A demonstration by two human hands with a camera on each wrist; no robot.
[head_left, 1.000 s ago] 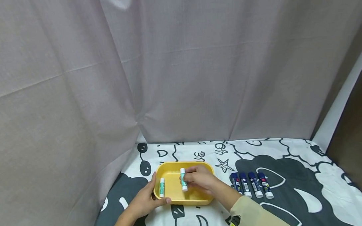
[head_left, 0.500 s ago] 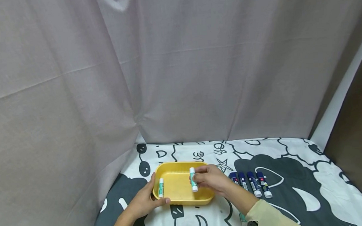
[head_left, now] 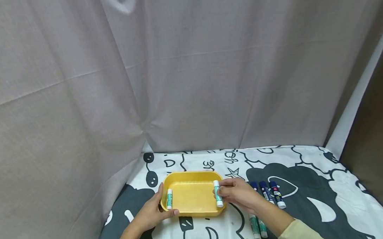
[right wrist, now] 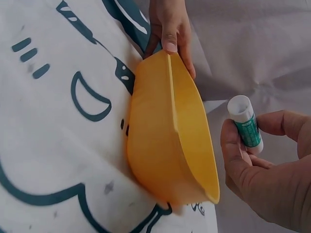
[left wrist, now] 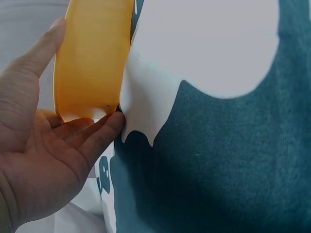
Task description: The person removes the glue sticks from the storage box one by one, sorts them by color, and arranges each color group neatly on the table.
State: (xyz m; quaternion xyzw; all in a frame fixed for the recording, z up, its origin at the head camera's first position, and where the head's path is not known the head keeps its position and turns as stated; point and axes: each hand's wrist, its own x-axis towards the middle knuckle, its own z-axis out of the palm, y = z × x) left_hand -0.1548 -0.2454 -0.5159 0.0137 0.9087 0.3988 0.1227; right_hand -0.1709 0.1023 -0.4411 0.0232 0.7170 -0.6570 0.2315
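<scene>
My left hand (head_left: 153, 212) grips the left end of a yellow plastic tray (head_left: 194, 213), its thumb (left wrist: 53, 34) at the rim and its fingers around the outside. Inside the tray's left end lies a white-capped green glue stick (head_left: 169, 198). With thumb and fingertips, my right hand (head_left: 238, 193) pinches a second green-and-white glue stick (right wrist: 247, 122), raised above the tray's right end. In the right wrist view this stick appears beside the tray's rim.
Two more green glue sticks (head_left: 254, 227) lie on the patterned cloth (head_left: 223, 225), partly behind my right forearm. Several dark blue tubes (head_left: 278, 195) with white ends lie in a row to the right, some hidden by the arm. A grey curtain (head_left: 193, 80) hangs behind.
My right hand has moved right with the glue stick, from over the tray's middle to its right end. Two green glue sticks now show below the forearm. The left hand stays at the tray.
</scene>
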